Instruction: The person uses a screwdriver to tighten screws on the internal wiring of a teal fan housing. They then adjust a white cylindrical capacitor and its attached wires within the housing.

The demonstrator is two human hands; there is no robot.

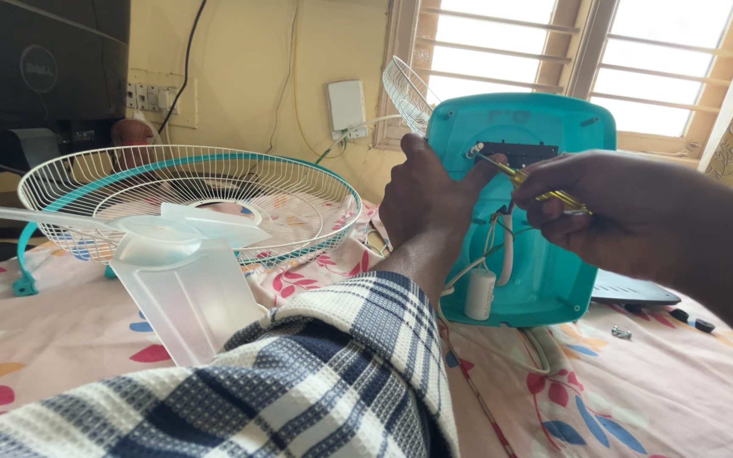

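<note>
My left hand [424, 197] clamps teal fan housing [545, 254], upright on floral sheet [638, 399]. My right hand [612, 212] pinches yellow screwdriver [528, 181], tip at housing's top. White capacitor [479, 294] dangles below.

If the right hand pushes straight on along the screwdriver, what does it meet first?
The right hand drives the screwdriver tip into the teal fan housing, likely at a screw beside the left hand's thumb.
</note>
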